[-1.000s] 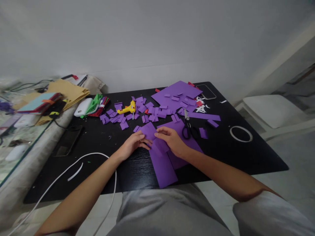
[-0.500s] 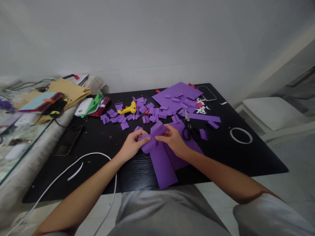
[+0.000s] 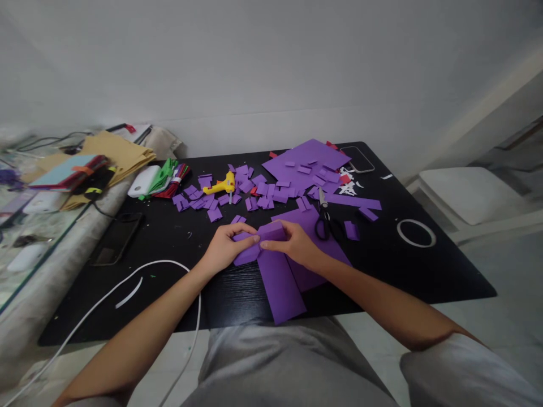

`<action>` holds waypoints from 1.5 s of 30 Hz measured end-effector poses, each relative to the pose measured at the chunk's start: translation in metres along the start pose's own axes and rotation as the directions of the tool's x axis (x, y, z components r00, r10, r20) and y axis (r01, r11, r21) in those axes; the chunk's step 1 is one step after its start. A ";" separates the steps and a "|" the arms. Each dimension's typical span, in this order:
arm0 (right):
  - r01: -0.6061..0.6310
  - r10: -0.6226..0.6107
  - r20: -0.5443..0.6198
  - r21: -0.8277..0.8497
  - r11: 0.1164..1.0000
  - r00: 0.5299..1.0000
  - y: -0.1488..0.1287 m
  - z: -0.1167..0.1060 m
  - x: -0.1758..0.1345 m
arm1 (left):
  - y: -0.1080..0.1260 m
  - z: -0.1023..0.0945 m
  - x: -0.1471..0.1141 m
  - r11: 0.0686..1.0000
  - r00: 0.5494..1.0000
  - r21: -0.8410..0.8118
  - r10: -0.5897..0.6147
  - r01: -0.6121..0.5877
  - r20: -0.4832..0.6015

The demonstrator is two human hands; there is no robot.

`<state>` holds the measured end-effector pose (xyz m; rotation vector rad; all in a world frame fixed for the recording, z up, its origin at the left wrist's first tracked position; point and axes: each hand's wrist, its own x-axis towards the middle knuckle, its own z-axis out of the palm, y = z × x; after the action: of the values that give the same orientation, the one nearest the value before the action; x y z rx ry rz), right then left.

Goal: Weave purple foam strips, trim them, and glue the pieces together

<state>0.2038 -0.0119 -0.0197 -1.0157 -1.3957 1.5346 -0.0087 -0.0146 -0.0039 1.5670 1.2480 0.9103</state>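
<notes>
Far to the left of the left fingers (image 3: 248,243), a stack of coloured notebooks (image 3: 68,174) lies near some brown paper (image 3: 125,152). Closer in, but well apart from those fingers, a dark phone (image 3: 116,240) rests flat on the black counter (image 3: 229,305). A white strip (image 3: 129,293) and a looping white cable (image 3: 163,262) lie nearer the body, to the left of the left fingers. Beyond them, toward the wall, sit a white box (image 3: 142,182) and a green bundle (image 3: 165,175). Past the fingertips, a yellow glue gun (image 3: 220,185) lies among small purple pieces (image 3: 214,215).

The left fingers pinch the left end of a folded purple paper (image 3: 271,230), thumb on top. The right fingers (image 3: 275,246) grip its right end, so it sits directly between the two hands; whether it is one piece or two, I cannot tell. Under the fingers, a long purple strip (image 3: 282,294) reaches toward the body, overlapping a purple sheet (image 3: 326,271) below the right wrist.

Just beyond and right of the right fingers, black-handled scissors (image 3: 321,229) lie partly on that sheet. Farther past these fingers is a larger purple sheet (image 3: 305,152) with small pieces on it. Well to their right are a pale ring (image 3: 416,246) and a white seat (image 3: 458,192).
</notes>
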 end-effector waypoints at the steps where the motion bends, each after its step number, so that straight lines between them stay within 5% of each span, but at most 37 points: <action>1: 0.035 -0.035 -0.003 -0.024 0.999 0.999 0.000 -0.001 0.001 | 0.000 -0.001 0.000 1.000 1.000 0.016 0.010 -0.010 0.016; 8: 0.072 -0.074 -0.011 -0.146 0.987 0.997 0.001 -0.007 0.004 | 0.005 0.001 -0.002 0.992 0.992 0.051 0.111 -0.114 0.052; 19: 0.015 -0.013 0.070 -0.021 1.000 0.997 -0.010 -0.010 0.002 | 0.005 -0.004 -0.003 0.988 0.987 0.052 0.139 -0.143 0.079; 28: -0.077 0.076 0.047 0.016 0.997 0.996 0.001 -0.002 0.001 | 0.003 -0.007 -0.006 0.950 0.956 0.142 0.263 -0.280 0.126; 35: 0.036 -0.033 0.018 -0.168 0.985 0.999 0.001 -0.002 -0.002 | 0.003 -0.006 -0.005 0.954 0.975 0.233 0.158 -0.191 0.154; 45: 0.002 -0.005 -0.024 -0.099 0.995 1.000 -0.006 -0.020 0.010 | 0.006 -0.010 -0.002 0.976 0.990 0.170 0.125 -0.136 0.071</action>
<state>0.2192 0.0047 -0.0159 -1.0877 -1.4684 1.4578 -0.0165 -0.0149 0.0053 1.8193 1.2202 0.8478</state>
